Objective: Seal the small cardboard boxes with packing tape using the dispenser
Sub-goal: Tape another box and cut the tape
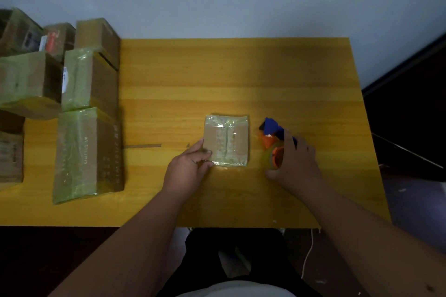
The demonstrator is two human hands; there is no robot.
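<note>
A small cardboard box (pixel 226 140) lies flat on the yellow wooden table (pixel 241 75), covered with shiny clear tape along its middle seam and ends. My left hand (pixel 190 166) grips the box's near left corner, thumb on top. To the right of the box stands the tape dispenser (pixel 271 138), blue and orange with a yellowish tape roll. My right hand (pixel 295 159) is wrapped around the dispenser's roll and handle, a finger stretched along its top. The dispenser is apart from the box.
Several taped cardboard boxes are stacked at the table's left, the nearest large one (pixel 89 154) close to the front edge. A strip of brown tape (pixel 142 145) lies on the table between them and my left hand. A dark floor drops off at the right.
</note>
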